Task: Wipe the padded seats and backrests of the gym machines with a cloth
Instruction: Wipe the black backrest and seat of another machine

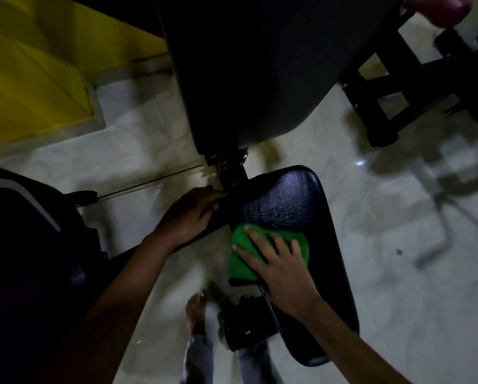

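Observation:
A black padded seat [301, 206] of a gym machine lies below me in the head view. Above it rises the dark backrest pad [248, 65]. A green cloth [243, 261] is spread on the seat's left part. My right hand [279, 267] lies flat on the cloth with fingers spread, pressing it onto the pad. My left hand [190, 214] rests on the black frame bar at the seat's left edge, its fingertips near the joint between seat and backrest; how its fingers lie there is unclear in the dark.
Pale glossy floor tiles [398, 300] surround the machine. A yellow wall [38, 65] stands at the upper left. Black frame parts of another machine [393, 87] fill the upper right. A dark padded shape [24, 231] sits at the left. My bare foot [196, 314] is below the seat.

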The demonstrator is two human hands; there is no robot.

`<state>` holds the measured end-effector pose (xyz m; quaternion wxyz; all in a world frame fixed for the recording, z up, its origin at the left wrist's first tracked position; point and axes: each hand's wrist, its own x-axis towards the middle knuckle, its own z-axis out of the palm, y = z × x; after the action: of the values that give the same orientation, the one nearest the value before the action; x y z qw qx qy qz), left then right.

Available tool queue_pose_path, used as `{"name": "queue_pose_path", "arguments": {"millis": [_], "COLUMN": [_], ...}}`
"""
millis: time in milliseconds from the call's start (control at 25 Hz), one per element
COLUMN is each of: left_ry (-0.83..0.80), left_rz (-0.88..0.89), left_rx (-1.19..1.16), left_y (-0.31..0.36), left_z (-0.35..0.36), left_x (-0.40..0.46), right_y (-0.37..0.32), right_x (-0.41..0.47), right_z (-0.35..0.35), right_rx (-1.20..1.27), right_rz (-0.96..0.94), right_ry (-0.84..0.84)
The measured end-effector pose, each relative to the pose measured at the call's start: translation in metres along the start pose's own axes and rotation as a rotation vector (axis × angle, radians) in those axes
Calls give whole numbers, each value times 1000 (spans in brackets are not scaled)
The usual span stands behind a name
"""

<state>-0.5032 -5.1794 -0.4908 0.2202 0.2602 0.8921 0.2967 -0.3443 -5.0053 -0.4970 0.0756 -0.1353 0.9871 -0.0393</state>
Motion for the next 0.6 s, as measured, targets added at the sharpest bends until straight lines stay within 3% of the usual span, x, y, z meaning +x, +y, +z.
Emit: {"name": "queue_pose_path", "arguments": {"millis": [120,320,600], "left_ry": [-22,-76,-85], "left_rz": [115,336,523], "left_rx": [68,239,485], "left_y": [5,23,21], "left_z": [4,21,38], "left_x": [13,57,52], "right_y": [1,8,6], "right_x": [-17,37,-72], "right_z": [0,-7,14], "right_rx": [-45,-76,-6], "right_rz": [-63,10,-80], "right_ry": [-76,56,-93]}}
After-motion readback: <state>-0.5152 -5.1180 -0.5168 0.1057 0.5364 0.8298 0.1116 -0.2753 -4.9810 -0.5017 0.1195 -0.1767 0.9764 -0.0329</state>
